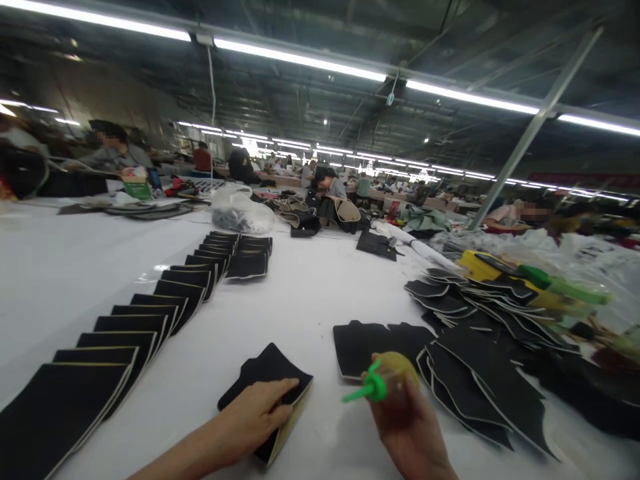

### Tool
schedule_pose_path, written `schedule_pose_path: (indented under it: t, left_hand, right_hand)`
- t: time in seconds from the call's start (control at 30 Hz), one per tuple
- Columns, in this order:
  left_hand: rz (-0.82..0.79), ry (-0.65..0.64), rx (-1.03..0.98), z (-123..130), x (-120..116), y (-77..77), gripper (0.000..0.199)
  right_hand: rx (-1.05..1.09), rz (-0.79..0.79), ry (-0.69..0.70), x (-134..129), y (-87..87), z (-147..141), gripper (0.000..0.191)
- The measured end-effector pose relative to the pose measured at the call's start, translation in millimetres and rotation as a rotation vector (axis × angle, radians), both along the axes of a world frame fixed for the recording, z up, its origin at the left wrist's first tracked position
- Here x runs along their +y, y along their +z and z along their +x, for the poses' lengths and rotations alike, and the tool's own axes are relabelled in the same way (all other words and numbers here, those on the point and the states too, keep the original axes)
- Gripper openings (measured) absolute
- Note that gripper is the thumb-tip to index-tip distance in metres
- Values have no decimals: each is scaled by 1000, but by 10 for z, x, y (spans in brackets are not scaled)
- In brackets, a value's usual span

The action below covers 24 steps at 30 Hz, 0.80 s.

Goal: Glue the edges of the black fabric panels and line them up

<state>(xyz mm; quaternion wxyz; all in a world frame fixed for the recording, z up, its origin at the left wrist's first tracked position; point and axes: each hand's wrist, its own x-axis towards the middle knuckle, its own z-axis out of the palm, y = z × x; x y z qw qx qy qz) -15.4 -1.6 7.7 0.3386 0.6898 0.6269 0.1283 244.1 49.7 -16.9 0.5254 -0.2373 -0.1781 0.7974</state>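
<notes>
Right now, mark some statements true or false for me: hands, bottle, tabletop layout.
1. The right hand holds a bottle with a green nozzle. True.
2. The left hand is off in the air, touching nothing. False: its fingers rest on a black piece.
3. An overlapping row of black pieces runs along the left side of the table. True.
4. The tabletop is black. False: it is white.
5. The nozzle points to the right. False: it points left.
6. A translucent plastic bag lies beyond the row's far end. True.
</notes>
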Motion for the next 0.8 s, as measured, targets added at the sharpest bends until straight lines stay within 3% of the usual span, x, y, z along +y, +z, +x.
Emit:
schedule_pose_path:
  t: [0.13,0.23,0.33,0.4,0.47,0.53,0.6,0.73,0.8]
  left_hand:
    - [180,328,266,-182,53,-142,44]
    - [160,468,342,-384,146,-245,33]
    - [3,502,39,-563,260,-251,15]
    - [-122,566,-268,-675,353,-186,20]
    - [-153,727,-643,-799,483,-87,25]
    - [-54,933,-965,-943,671,9,29]
    - [59,1100,-1148,-1098,920,63,28]
    - [204,1269,-1317,-1359,1473,28,12]
    - [280,1316,-1431,-1435,1704,-23,19]
  right_hand:
    - [289,-86,38,297,-8,175,58]
    - [426,-74,47,519,29,277,76]
    - [523,-37,-18,684,78,324,91]
    - [564,-17,-70,771,94,336,96]
    - [584,-12,-109,837,103,348,100]
    - [598,-25,-131,881,118,366,104]
    - [624,-31,-148,898,147,389,105]
    - [697,32,-151,864,216,430,96]
    - [642,55,-188,835,236,450,86]
